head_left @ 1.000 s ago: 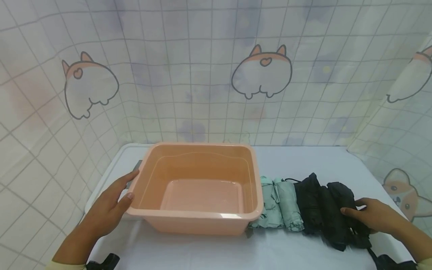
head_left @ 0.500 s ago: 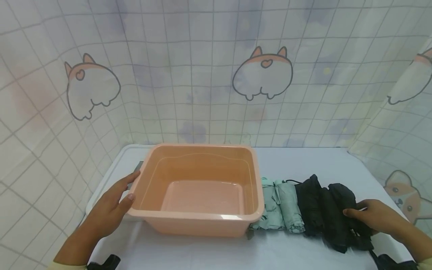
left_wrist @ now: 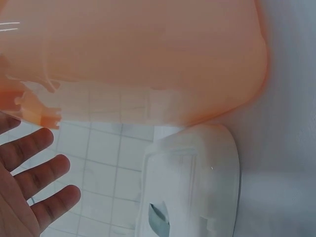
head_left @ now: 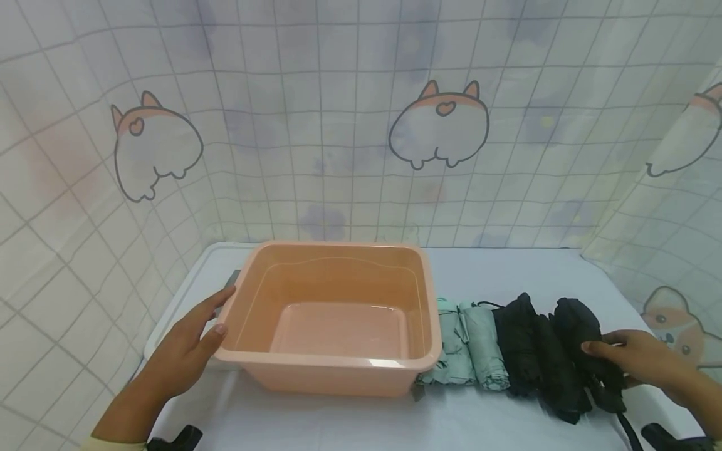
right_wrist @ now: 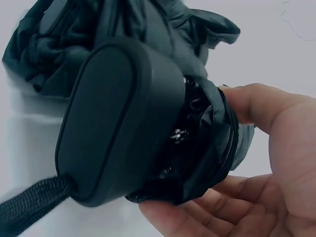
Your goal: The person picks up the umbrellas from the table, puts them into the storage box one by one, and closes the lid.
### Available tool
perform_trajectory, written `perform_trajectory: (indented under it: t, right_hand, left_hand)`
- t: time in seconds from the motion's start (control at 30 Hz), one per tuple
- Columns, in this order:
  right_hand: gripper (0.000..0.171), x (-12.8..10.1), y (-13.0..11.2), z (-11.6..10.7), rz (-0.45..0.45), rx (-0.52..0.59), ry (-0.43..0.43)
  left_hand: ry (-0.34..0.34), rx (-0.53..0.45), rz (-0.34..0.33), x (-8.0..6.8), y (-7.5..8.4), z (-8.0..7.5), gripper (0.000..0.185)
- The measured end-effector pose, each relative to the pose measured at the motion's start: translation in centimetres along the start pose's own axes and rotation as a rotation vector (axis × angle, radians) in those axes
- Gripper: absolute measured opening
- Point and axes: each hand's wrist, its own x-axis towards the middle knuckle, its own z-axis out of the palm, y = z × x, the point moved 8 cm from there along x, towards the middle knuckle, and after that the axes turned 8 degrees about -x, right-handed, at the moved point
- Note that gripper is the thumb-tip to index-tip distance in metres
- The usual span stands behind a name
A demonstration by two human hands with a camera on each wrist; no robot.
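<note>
A peach plastic basin (head_left: 333, 376) stands at the middle of the white table. My left hand (head_left: 180, 354) is at its left rim, with the fingers fairly straight along the side. Below the basin wall (left_wrist: 148, 54), the left wrist view shows spread fingertips (left_wrist: 59, 165). On the right, my right hand (head_left: 648, 358) grips a folded black umbrella (head_left: 578, 329) between thumb and fingers. Its flat-ended handle (right_wrist: 113, 123), wrist strap (right_wrist: 34, 205) and metal rib ends show in the right wrist view. Left of it lie more folded black bundles (head_left: 519, 351).
Two mint-green rolled bundles (head_left: 483, 347) lie between the basin and the black ones. A white box (head_left: 217, 258) with rounded corners stands behind the basin's left side. Patterned cloth walls (head_left: 338, 125) enclose the back and sides of the table (head_left: 316, 426).
My right hand has shifted slightly right, and the black umbrella in it has tilted up and apart from the bundle beside it. The left hand stays at the basin.
</note>
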Motion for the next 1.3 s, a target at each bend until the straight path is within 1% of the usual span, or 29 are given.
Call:
perform_trajectory:
  t: [0.2,0.4,0.47,0.63,0.83,0.97,1.2,1.3]
  right_hand:
    - [0.100,-0.4,-0.5,-0.6,-0.006,0.055,0.006]
    - [0.094,-1.0,-1.6,-1.3,-0.039,0.122,0.013]
    - [0.093,-1.1,-2.0,-1.7,-0.054,0.136,0.016]
    - [0.095,-1.5,-3.1,-2.1,-0.078,0.139,0.001]
    - [0.100,-2.0,-4.1,-2.4,-0.081,0.135,0.008]
    - [0.098,-2.3,-4.8,-2.6,-0.100,0.156,0.009]
    - [0.094,-2.8,-5.8,-3.3,-0.125,0.174,-0.014]
    - [0.092,-3.0,-6.3,-3.6,-0.137,0.180,-0.020]
  left_hand:
    - [-0.001,-0.002,-0.003,0.0,0.0,0.0,0.057]
    - [-0.001,-0.018,0.032,0.0,0.5,-0.1,0.057]
    - [-0.003,-0.026,0.034,0.1,0.5,-0.1,0.058]
    - [-0.012,-0.038,0.017,0.0,0.2,0.0,0.057]
    - [-0.006,-0.036,0.031,-0.1,0.5,-0.1,0.058]
    - [-0.002,-0.041,0.035,0.0,0.6,-0.1,0.058]
    - [0.001,-0.032,0.017,0.0,0.5,-0.1,0.058]
    - [0.001,-0.031,0.026,0.0,0.6,-0.1,0.057]
